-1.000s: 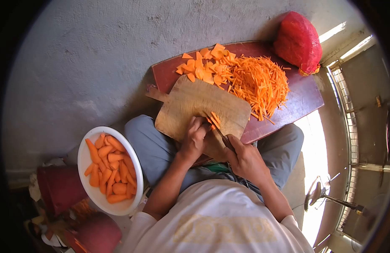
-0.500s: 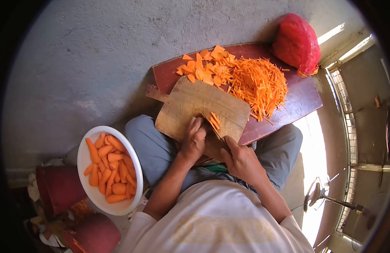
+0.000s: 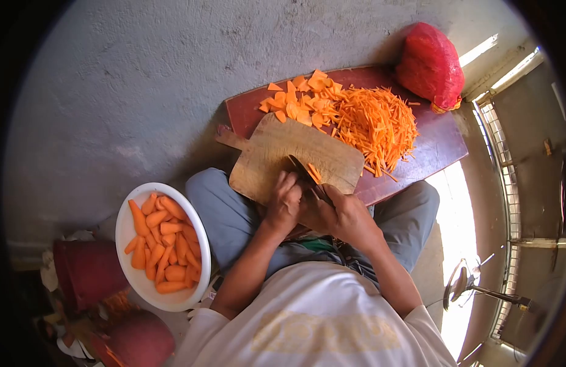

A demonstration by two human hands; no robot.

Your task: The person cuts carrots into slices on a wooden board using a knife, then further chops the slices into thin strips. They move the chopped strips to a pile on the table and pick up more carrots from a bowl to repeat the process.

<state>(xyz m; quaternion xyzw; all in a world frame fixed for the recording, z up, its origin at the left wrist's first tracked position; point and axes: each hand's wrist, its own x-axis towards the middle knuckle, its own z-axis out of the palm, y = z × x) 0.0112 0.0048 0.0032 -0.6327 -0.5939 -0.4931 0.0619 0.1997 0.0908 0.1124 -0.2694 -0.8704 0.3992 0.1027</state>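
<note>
At the near edge, a white T-shirt (image 3: 295,296) carries a faded yellow print (image 3: 325,331) across it, too blurred to read. To the near left, beside the bent knee in grey trousers (image 3: 212,211), stands a white basin (image 3: 204,254) heaped with peeled carrots (image 3: 163,241).

The right hand (image 3: 349,219) is closed around the handle of a kitchen knife (image 3: 302,168), its dark blade slanting away to the far left over the cutting board. The left hand (image 3: 285,199) is narrow, fingers curled and bunched, fingertips down at the board just left of the blade; whether they pin a carrot piece cannot be told. Just right of the blade lie a few cut carrot sticks (image 3: 314,174).

The wooden cutting board (image 3: 261,162), handle pointing left, overlaps the near edge of a dark red table (image 3: 439,144). Beyond the board, thin carrot slices (image 3: 301,101) spread on the left and a tall mound of carrot strips (image 3: 377,128) on the right. At the far right sits a red mesh bag (image 3: 429,64), against a grey wall (image 3: 154,73).
</note>
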